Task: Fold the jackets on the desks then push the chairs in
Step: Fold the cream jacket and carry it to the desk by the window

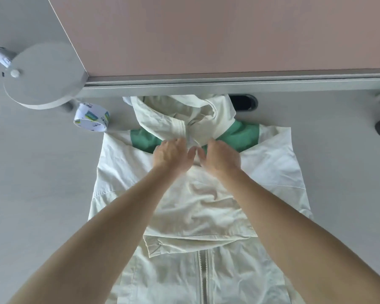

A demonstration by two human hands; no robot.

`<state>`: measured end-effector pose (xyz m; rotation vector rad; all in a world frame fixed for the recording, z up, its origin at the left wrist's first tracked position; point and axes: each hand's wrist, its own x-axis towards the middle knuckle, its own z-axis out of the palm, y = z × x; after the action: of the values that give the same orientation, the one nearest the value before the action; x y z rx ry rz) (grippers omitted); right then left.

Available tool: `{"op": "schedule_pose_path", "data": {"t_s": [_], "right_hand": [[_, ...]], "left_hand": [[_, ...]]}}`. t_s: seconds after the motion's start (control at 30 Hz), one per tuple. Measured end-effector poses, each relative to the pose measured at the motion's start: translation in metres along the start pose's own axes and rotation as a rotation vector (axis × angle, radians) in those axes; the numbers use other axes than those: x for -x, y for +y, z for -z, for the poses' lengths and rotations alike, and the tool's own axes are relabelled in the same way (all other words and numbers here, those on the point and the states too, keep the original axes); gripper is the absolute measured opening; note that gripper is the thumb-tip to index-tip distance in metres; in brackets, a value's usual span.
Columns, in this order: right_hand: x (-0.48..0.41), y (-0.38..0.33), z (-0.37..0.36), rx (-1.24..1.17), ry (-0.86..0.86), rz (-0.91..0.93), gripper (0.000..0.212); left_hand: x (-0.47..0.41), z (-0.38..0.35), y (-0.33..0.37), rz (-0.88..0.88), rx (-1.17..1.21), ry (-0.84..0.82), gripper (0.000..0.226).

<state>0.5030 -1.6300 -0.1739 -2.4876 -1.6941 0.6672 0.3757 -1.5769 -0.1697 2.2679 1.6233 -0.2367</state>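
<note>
Both of your hands are meeting at the neck of the cream-and-green jacket [272,163], which is lying front-up on the grey desk [42,172] with its hood [162,113] pointing toward the pink partition [206,34]. Your left hand [171,155] and right hand [222,157] are curling their fingers into the fabric on either side of the zip [185,132], pinching it. A roll of printed tape [91,117] is sitting just beside the jacket's shoulder, near a round white lamp base [44,75].
</note>
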Motion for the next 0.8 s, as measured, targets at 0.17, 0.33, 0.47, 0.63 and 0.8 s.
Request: {"op": "schedule_pose_path", "data": {"t_s": [0.17,0.33,0.47,0.63,0.8], "right_hand": [[-0.025,-0.005,0.013,0.090,-0.140,-0.009,0.020],[-0.035,0.000,0.030,-0.311,-0.204,-0.041,0.029],[-0.038,-0.012,0.025,-0.682,-0.207,-0.115,0.034],[-0.031,0.001,0.000,-0.755,-0.173,-0.163,0.035],[-0.033,0.012,0.000,-1.009,-0.260,-0.220,0.033]], "left_hand": [[-0.031,0.011,0.017,0.088,-0.119,-0.122,0.033],[-0.032,0.002,-0.001,0.070,0.140,-0.117,0.023],[-0.030,0.000,-0.005,0.120,0.237,-0.089,0.039],[-0.033,0.003,0.011,0.276,0.171,-0.108,0.059],[-0.034,0.011,0.015,0.230,0.054,-0.096,0.042]]}}
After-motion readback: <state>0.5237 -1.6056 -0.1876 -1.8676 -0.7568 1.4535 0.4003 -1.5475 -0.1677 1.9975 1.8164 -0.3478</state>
